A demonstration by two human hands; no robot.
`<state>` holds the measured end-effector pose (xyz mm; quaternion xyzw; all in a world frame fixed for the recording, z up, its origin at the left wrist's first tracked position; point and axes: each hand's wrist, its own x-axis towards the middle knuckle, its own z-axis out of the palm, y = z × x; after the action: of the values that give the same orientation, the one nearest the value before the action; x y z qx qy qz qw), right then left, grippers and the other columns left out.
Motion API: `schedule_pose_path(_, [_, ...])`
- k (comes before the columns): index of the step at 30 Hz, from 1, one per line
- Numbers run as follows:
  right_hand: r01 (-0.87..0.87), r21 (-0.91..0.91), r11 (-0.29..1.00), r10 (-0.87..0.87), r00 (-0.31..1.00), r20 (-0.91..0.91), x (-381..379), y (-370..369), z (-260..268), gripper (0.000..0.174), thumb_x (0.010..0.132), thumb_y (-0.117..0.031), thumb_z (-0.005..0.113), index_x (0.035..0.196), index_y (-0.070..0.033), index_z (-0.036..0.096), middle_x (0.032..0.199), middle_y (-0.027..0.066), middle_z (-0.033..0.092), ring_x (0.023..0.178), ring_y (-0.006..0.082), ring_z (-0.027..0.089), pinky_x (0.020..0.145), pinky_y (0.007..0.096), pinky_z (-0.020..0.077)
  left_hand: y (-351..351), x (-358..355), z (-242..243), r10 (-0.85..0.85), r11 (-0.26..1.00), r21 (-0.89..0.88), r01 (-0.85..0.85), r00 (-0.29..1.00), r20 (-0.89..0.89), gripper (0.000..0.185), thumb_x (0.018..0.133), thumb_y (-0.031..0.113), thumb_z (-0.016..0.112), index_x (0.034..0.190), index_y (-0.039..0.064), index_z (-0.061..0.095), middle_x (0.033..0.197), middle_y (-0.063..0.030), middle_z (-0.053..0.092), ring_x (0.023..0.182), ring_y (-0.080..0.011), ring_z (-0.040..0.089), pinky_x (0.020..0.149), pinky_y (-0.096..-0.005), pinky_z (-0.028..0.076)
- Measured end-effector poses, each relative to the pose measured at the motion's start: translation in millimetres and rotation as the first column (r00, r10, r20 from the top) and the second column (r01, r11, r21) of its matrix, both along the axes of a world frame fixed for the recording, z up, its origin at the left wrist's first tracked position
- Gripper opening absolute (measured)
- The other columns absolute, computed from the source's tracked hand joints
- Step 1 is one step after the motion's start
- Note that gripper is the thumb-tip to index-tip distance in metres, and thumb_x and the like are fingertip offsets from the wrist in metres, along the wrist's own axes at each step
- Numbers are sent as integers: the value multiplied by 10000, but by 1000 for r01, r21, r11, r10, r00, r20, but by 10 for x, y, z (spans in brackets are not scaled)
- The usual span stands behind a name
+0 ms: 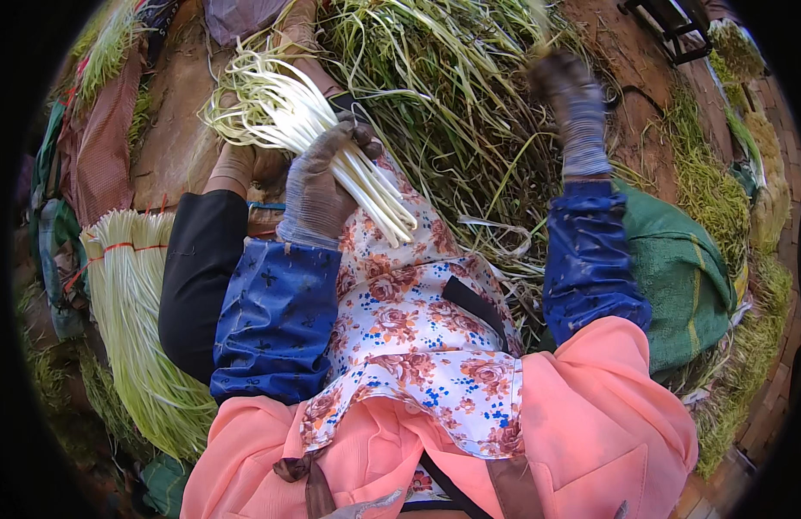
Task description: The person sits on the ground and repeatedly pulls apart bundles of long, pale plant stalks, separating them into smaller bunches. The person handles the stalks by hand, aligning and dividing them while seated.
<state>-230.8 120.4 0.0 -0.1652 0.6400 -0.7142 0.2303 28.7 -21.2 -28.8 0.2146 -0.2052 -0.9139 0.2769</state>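
Observation:
My left hand, in a dirty knit work glove, is closed around a bunch of long white stalks, which look like blanched garlic chives. The cut white ends lie over my floral apron, and the curled pale green ends point away from me. My right hand, gloved too, is raised over the right side of a heap of loose green leaves and stalks. Motion blurs it; a faint pale streak shows above the fingers, and whether it holds anything cannot be told.
Pale stalks tied with red bands stand at my left beside my knee. A green woven sack lies at my right, with scattered greens beyond it. A dark metal frame stands at the upper right. Reddish mesh cloth is at the left.

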Motion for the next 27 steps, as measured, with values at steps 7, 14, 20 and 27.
schedule_pose_path(7, [-339,113,934,252,849,464,1059,88,-546,254,794,-77,623,1032,-2,582,868,68,634,738,136,609,675,238,504,149,-66,115,-11,987,-144,69,929,370,204,792,111,612,950,-17,591,853,-85,584,710,-186,586,597,-315,509])
schedule_pose_path(14, [-291,544,787,544,742,-392,1495,114,-373,254,799,-220,613,1001,-67,612,893,131,622,807,231,610,718,309,477,163,-11,33,-243,946,-111,305,892,381,290,812,201,608,1024,3,589,827,-58,567,718,-149,567,595,-295,523])
schedule_pose_path(20, [-286,385,877,417,851,-319,1270,-304,-503,355,780,-370,627,975,-73,622,866,99,628,784,206,605,724,296,477,200,-27,-93,-93,957,-223,186,925,369,229,774,111,618,966,-10,593,819,-71,597,679,-179,586,575,-313,522])
schedule_pose_path(27, [-92,425,901,294,849,-440,1054,-41,-625,295,776,-332,640,890,-60,655,831,86,627,718,200,601,658,280,485,91,58,66,101,963,-267,-23,954,282,262,747,134,641,953,-13,572,839,-94,594,717,-183,591,650,-309,529])
